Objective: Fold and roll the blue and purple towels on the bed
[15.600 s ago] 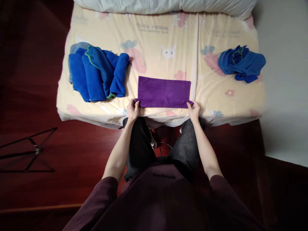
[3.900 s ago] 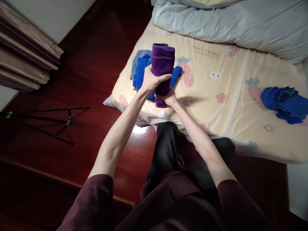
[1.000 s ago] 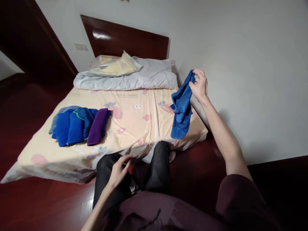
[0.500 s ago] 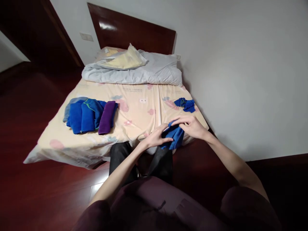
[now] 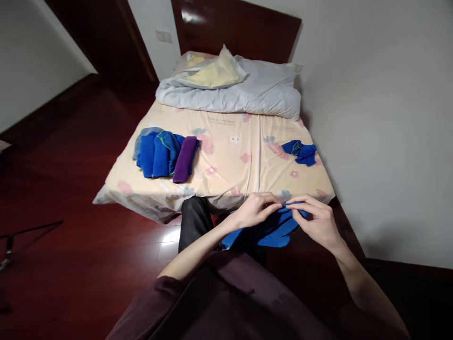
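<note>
Both hands hold one blue towel (image 5: pixel 269 231) in front of me, below the bed's near edge. My left hand (image 5: pixel 255 210) pinches its upper edge, and my right hand (image 5: pixel 315 222) grips the same edge just to the right, fingertips almost meeting. The cloth hangs loose over my lap. A row of folded towels lies on the bed's left side: several blue ones (image 5: pixel 155 152) and a purple one (image 5: pixel 184 159) at the right end. A crumpled blue towel (image 5: pixel 300 151) lies on the bed's right side.
The bed (image 5: pixel 226 182) has a pale yellow printed sheet, with a grey duvet (image 5: pixel 244 89) and a yellow pillow bunched at the headboard. A white wall runs close along the right. Dark red wooden floor (image 5: pixel 71 189) spreads to the left, with a black stand leg at the far left edge.
The purple towel went from flat to folded and joined the blue stack. My right hand lifted a blue towel from the right pile; now both hands hold it lower and nearer.
</note>
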`<state>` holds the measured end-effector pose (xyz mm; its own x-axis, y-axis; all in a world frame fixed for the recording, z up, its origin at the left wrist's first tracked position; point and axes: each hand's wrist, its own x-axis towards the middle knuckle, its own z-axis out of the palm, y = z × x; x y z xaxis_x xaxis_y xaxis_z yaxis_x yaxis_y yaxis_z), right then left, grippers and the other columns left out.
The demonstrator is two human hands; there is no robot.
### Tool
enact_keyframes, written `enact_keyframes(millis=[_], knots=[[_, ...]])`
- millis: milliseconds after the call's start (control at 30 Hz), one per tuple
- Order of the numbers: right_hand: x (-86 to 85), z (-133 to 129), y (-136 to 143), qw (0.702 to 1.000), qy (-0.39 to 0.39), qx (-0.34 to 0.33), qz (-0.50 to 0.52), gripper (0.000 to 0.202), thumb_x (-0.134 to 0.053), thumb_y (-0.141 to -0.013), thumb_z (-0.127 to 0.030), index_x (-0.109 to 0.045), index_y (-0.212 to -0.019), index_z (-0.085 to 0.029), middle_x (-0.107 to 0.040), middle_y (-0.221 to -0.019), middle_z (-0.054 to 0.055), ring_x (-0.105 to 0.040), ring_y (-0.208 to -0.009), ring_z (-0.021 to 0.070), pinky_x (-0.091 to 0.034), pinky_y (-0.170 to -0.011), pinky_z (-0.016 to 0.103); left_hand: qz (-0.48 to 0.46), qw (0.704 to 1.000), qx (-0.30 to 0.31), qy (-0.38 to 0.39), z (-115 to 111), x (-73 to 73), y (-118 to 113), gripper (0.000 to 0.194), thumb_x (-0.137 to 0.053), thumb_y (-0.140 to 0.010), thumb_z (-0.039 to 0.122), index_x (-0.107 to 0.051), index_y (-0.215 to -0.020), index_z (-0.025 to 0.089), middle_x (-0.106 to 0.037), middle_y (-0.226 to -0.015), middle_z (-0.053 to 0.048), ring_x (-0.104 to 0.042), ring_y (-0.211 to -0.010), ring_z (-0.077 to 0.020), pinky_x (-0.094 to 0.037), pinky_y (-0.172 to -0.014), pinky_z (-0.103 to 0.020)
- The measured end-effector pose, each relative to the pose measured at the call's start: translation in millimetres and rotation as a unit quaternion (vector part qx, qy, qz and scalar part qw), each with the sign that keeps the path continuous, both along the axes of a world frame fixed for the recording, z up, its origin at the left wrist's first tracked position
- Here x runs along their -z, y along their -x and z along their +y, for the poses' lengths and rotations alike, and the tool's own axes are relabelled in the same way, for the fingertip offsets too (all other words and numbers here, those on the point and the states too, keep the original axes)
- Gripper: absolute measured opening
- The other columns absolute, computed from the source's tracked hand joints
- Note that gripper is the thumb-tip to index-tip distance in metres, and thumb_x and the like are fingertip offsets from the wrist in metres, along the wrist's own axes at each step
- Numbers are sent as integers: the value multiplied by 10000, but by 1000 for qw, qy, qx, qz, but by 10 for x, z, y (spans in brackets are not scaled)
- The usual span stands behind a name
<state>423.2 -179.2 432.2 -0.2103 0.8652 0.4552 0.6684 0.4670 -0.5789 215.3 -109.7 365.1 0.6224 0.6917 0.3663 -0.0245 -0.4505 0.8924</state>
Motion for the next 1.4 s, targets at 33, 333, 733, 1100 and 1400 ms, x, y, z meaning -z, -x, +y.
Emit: enact_keyframes(millis=[33,333,733,1100,1400], knots=[[23,4,2,1000,-1,2,5,430,-671,-902,-166,-819,-1057,-539,-807,-1002,-19,-810,-918,284,-703,-850,492,6,1000,8,1,-6,21,16,353,-540,-1095,454,-732,-1036,164,-747,-988,-77,-693,-914,-187,-506,-881,-295],[277,70,50,996,-33,72,32,439,-715,-870,-221,-782,-1125,-571,-816,-1018,-7,-810,-974,343,-711,-869,585,38,999,6,13,-199,467,-30,400,-630,-1040,527,-638,-1213,166,-669,-1068,-105,-651,-941,-215,-550,-857,-320],[466,-19,-230,990,-95,65,83,211,-752,-902,-68,-704,-809,-251,-813,-987,41,-793,-848,203,-672,-758,346,244,969,-46,-12,-4,1547,457,233,-570,-937,116,-649,-1150,172,-597,-1105,-92,-646,-962,-214,-567,-926,-340],[1020,-215,-627,985,-121,120,3,243,-706,-933,-97,-614,-770,-251,-817,-1047,48,-790,-881,203,-648,-770,336,378,874,-241,-190,-229,768,2126,350,-462,-859,4,-700,-1037,189,-644,-902,-61,-649,-847,-206,-529,-784,-284],[2061,-589,4,948,311,-41,46,173,-556,-957,-192,-674,-1059,-269,-791,-1096,31,-770,-960,181,-607,-906,310,458,774,-314,-304,-787,493,3015,271,-487,-910,48,-706,-956,201,-731,-879,-35,-705,-735,-205,-521,-658,-295]])
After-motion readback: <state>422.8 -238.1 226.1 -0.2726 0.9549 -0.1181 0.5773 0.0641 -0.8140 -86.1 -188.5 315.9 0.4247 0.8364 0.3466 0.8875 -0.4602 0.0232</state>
